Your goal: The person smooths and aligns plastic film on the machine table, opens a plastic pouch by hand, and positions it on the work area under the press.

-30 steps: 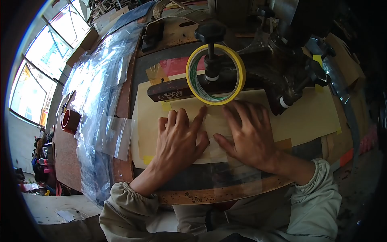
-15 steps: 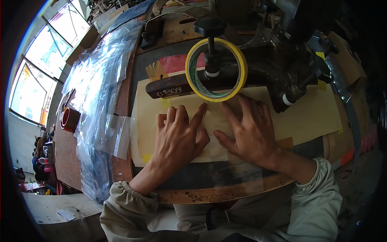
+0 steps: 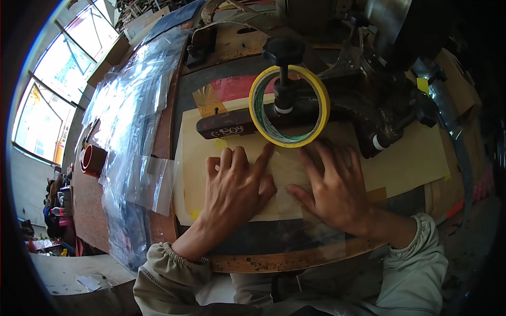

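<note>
A sheet of yellowish paper (image 3: 400,160) lies on the dark work surface under both hands. My left hand (image 3: 232,187) rests on its left part, index finger stretched forward and the other fingers bent, holding nothing. Across from it, my right hand (image 3: 337,189) lies with fingers spread and thumb pointing toward the left hand. Between the hands, a clear plastic piece (image 3: 287,203) appears to lie flat on the paper. A roll of yellow tape (image 3: 326,108) hangs round a black knob screw (image 3: 283,50), just beyond the fingertips. The right fingertips are in shadow.
A dark metal arm marked with white lettering (image 3: 224,129) crosses over the paper's far side. Clear plastic bags (image 3: 132,121) are piled at left, beside a brown tape roll (image 3: 93,159). Red material (image 3: 237,87) lies behind the arm. The wooden table edge (image 3: 263,263) runs along the front.
The whole view has shifted slightly, so the table and tape roll appear lower and a little to the right. Both hands keep nearly the same place and pose on the paper.
</note>
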`<move>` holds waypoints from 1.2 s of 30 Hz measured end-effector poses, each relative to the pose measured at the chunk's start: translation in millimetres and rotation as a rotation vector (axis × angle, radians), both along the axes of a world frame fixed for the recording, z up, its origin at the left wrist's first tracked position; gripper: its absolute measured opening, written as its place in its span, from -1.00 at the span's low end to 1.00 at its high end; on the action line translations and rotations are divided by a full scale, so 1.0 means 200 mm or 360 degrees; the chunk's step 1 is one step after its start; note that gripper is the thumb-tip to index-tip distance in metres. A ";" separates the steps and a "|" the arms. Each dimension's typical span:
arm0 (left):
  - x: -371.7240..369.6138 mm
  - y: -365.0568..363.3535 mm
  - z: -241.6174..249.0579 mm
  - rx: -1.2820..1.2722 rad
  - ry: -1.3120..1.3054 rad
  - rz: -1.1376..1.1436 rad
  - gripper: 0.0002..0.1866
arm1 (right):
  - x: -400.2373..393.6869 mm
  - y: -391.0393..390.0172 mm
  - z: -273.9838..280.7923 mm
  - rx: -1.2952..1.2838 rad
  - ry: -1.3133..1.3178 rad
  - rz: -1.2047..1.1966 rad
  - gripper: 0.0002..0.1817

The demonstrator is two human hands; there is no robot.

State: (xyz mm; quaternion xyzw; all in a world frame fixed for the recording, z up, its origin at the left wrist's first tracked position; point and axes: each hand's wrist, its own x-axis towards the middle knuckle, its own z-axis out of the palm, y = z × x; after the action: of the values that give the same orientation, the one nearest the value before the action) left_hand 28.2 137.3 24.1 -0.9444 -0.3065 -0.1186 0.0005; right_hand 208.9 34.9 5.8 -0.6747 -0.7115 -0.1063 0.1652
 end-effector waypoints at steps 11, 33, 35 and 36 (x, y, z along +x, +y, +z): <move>0.00 -0.02 -0.01 -0.0063 -0.0067 0.0004 -0.38 | -0.01 -0.01 0.01 -0.0082 -0.0030 -0.0045 -0.24; 0.00 -0.03 0.03 -0.0107 -0.0034 -0.0082 -0.36 | -0.01 -0.01 0.01 -0.0083 -0.0060 -0.0065 -0.26; 0.00 -0.04 0.04 -0.0121 -0.0028 -0.0087 -0.36 | -0.01 0.00 0.01 -0.0070 -0.0059 -0.0073 -0.27; 0.01 -0.04 0.03 -0.0119 -0.0026 -0.0082 -0.36 | -0.01 0.00 0.01 -0.0067 -0.0057 -0.0076 -0.27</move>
State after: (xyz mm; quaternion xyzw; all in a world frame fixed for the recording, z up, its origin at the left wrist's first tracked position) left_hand 29.6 129.3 31.0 -0.9503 -0.2864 -0.1148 -0.0405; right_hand 206.6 34.7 8.0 -0.6928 -0.7000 -0.1075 0.1355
